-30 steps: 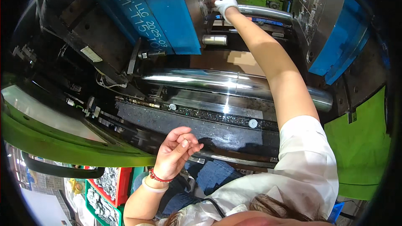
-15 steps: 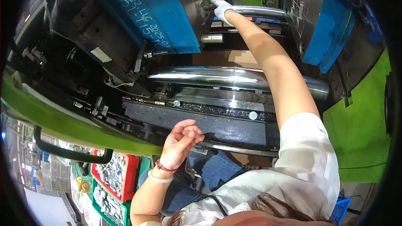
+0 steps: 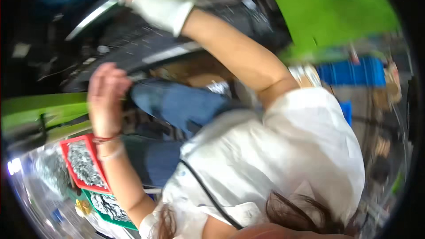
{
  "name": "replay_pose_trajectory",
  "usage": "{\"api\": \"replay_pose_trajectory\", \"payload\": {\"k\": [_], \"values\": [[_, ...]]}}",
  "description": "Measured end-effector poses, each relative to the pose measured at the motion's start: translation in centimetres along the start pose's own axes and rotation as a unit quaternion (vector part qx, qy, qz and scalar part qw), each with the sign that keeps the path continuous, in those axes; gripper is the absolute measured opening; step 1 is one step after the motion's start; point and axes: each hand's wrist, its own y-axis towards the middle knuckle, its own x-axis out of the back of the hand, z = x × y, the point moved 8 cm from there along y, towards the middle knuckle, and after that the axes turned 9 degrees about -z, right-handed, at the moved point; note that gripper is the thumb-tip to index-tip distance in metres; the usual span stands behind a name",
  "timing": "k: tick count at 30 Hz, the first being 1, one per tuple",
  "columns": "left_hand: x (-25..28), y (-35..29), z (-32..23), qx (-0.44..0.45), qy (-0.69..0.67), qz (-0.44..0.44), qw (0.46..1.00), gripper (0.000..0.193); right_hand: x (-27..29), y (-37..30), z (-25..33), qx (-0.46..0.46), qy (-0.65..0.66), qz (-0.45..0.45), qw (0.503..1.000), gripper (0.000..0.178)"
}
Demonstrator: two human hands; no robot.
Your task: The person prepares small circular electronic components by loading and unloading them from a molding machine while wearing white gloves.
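My right hand [image 3: 155,2], in a white glove, reaches across to the upper left over the dark machine bed [image 3: 119,40]. Motion smears its fingers, and a skin-coloured patch shows near their tips; whether they hold anything cannot be made out. My bare left hand [image 3: 107,88], with a red bracelet [image 3: 106,139] at the wrist, is raised near the bed's front edge. Its blurred fingers look loosely stretched out, with nothing seen in them. A shiny metal bar [image 3: 93,17] lies just beyond, left of the gloved hand.
At lower left, a red crate [image 3: 65,150] and a green crate [image 3: 104,216] hold many small grey metal parts. Green machine panels stand at left [image 3: 44,110] and upper right [image 3: 332,9]. A blue bin [image 3: 352,71] sits at right.
The view has swung down and right, away from the blue mould blocks. My right hand has come back from between them toward me. My left hand's fingers have straightened from a loose curl.
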Motion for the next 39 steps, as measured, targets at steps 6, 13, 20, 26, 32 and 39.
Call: {"api": "replay_pose_trajectory", "payload": {"k": [6, 13, 20, 26, 32, 39], "values": [[3.7, 0.1, 2.2, -0.004, -0.014, 0.079, 0.997, 0.044, 23.2, -33.7, -6.9, -0.334, -0.243, 0.285, 0.865, 0.025], [3.1, 0.0, 5.0, 0.042, 0.019, 0.071, 0.996, 0.044, 61.1, -53.2, 2.2, -0.607, -0.702, 0.057, 0.369, 0.058], [1.3, 0.2, 7.9, 0.105, 0.024, 0.086, 0.99, 0.038, 67.8, -67.6, -1.1, -0.805, -0.501, -0.01, 0.318, 0.055], [0.7, 0.5, 6.8, 0.089, 0.062, 0.112, 0.988, 0.038, 63.1, -59.1, 3.0, -0.684, -0.606, -0.119, 0.388, 0.043], [1.3, -0.3, 3.2, 0.04, 0.152, 0.034, 0.987, 0.034, 50.0, -45.1, 4.2, -0.663, -0.462, 0.058, 0.586, 0.029], [-4.0, -3.8, 0.9, -0.055, 0.067, 0.233, 0.969, 0.063, 20.9, -28.9, 2.5, -0.446, -0.065, 0.449, 0.772, 0.044]]}}
